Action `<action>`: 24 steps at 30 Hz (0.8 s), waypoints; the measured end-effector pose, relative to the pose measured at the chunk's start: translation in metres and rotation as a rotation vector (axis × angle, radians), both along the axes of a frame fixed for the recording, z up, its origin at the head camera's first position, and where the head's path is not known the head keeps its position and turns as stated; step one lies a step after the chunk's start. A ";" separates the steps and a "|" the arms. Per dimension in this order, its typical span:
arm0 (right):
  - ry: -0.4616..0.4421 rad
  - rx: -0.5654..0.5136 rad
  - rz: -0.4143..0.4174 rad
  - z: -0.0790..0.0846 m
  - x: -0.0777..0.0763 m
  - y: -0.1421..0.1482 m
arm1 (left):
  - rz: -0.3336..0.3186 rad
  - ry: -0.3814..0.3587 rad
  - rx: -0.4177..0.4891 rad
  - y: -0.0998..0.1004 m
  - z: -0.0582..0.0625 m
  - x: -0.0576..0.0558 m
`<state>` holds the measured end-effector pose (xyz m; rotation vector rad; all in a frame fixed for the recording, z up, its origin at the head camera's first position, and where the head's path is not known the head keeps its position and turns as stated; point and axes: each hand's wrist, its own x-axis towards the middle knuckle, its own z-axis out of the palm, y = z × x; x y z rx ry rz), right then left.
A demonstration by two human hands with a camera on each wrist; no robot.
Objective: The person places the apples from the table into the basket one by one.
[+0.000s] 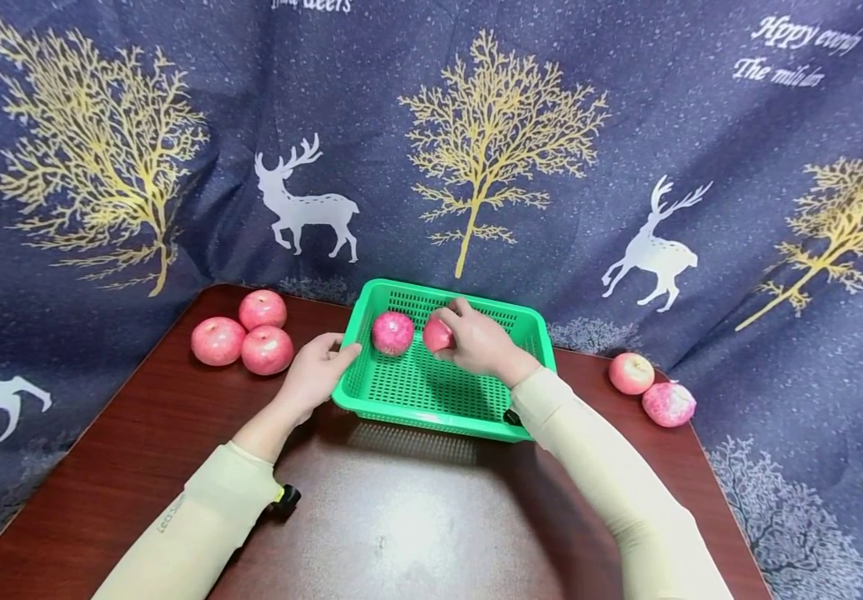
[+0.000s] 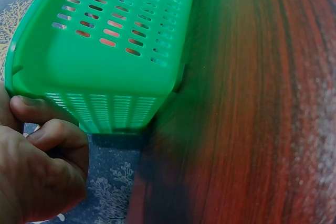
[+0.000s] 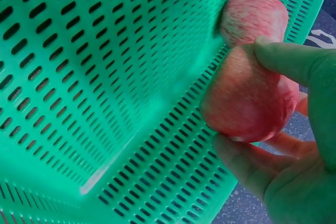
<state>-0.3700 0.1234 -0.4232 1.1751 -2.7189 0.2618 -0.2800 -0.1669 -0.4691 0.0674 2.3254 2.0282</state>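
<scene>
I count seven apples: my right hand [image 1: 479, 342] grips one apple [image 1: 437, 334] inside the basket [image 1: 431, 392] beside another [image 1: 392, 332], three [image 1: 243, 337] lie left and two [image 1: 650, 387] right on the worktop [image 1: 401, 517]; my left hand [image 1: 316, 371] grips the basket's edge.

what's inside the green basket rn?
One apple lies on the basket floor. The right hand holds a second apple just above it. The hand and forearm cover part of the floor, so anything beneath them can't be seen.
</scene>
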 end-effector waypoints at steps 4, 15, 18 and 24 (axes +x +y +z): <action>-0.015 0.006 -0.003 -0.001 -0.001 -0.002 | 0.003 0.000 -0.008 0.000 -0.001 0.000; -0.048 0.001 0.032 -0.002 -0.005 -0.008 | 0.011 0.010 -0.027 0.000 -0.001 0.000; -0.052 0.014 0.035 -0.003 -0.006 -0.009 | 0.013 0.012 -0.034 0.000 -0.001 0.000; -0.065 0.014 0.032 -0.004 -0.007 -0.010 | 0.013 0.017 -0.033 0.000 -0.001 0.000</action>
